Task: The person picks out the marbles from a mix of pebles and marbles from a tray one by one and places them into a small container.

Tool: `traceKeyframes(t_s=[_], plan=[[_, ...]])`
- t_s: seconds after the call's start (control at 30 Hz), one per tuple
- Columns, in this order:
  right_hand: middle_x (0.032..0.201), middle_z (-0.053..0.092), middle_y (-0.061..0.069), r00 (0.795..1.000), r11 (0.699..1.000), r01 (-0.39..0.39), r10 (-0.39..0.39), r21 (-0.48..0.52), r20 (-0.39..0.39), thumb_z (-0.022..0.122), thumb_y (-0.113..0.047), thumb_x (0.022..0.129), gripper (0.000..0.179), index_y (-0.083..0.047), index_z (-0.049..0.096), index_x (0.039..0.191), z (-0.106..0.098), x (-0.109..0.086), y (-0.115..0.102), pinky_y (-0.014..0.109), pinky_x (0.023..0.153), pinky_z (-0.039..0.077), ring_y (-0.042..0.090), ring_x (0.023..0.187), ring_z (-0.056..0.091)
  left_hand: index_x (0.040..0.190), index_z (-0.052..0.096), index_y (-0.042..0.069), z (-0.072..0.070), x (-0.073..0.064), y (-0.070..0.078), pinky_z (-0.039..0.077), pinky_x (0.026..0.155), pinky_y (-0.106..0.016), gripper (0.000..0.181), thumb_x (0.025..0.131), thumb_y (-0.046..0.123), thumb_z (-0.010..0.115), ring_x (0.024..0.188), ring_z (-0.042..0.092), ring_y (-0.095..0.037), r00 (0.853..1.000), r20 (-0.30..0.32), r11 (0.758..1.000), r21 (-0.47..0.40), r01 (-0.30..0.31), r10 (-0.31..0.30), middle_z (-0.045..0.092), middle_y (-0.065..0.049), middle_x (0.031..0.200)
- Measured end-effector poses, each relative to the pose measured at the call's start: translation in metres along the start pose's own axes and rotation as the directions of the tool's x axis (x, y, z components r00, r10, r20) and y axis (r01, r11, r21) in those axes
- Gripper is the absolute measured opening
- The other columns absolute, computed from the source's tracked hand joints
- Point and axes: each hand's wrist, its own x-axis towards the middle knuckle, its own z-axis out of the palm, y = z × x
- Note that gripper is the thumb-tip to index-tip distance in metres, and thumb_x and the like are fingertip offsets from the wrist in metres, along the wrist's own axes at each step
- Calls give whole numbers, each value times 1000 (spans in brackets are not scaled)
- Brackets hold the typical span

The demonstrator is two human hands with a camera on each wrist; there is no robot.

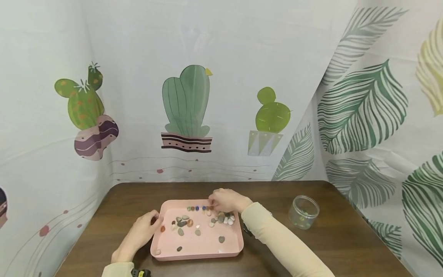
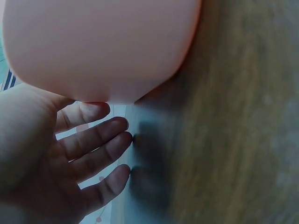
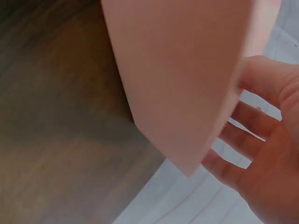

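Note:
A shallow pink tray (image 1: 194, 246) on the table holds stones and a row of small round marbles (image 1: 197, 208) near its far wall. My left hand (image 1: 142, 229) is at the tray's left rim. In the left wrist view its fingers (image 2: 96, 154) are loosely extended outside the wall, one tip against or close to it; the thumb is hidden. My right hand (image 1: 226, 200) reaches over the far right part of the tray, fingertips down at the right end of the marble row. What lies between those fingertips is hidden; the right wrist view shows other fingers (image 3: 243, 140) beyond the wall.
White and grey pebbles (image 1: 228, 220) cluster at the tray's right side, below the right wrist. Darker stones (image 1: 181, 223) lie left of the middle, with a few scattered singly. A clear round jar (image 1: 303, 212) with small greenish pieces stands on the brown table (image 1: 277, 192) at right.

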Motion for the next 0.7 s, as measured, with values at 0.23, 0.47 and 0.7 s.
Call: traceKeyframes(t_s=[0.23, 0.47, 0.7], plan=[[83, 54, -12, 1000, 997, 5, -3, -77, 26, 77, -19, 83, 14, -23, 69, 94, 12, 3, -4, 23, 68, 44, 4, 73, 49, 94, 60, 12, 1, 1, 1, 40, 63, -35, 11, 97, 22, 60, 72, 48, -16, 1000, -2, 1000, 12, 6, -6, 54, 0, 79], [81, 52, -10, 999, 996, 2, 1, -92, 33, 75, -19, 86, 10, -22, 67, 90, 15, 3, -6, 23, 66, 42, 6, 72, 48, 93, 60, 12, 2, 2, -3, 40, 63, -34, 11, 97, 23, 60, 72, 48, -16, 1000, -7, 1000, 7, 21, -21, 53, 0, 79], [82, 53, -11, 1000, 995, 7, -4, -98, 23, 75, -19, 85, 10, -24, 67, 90, 16, 3, -4, 23, 67, 43, 5, 72, 49, 94, 60, 12, 0, 0, -1, 40, 62, -34, 13, 98, 24, 60, 71, 48, -16, 1000, -1, 1000, -3, 13, -13, 54, 1, 79]])
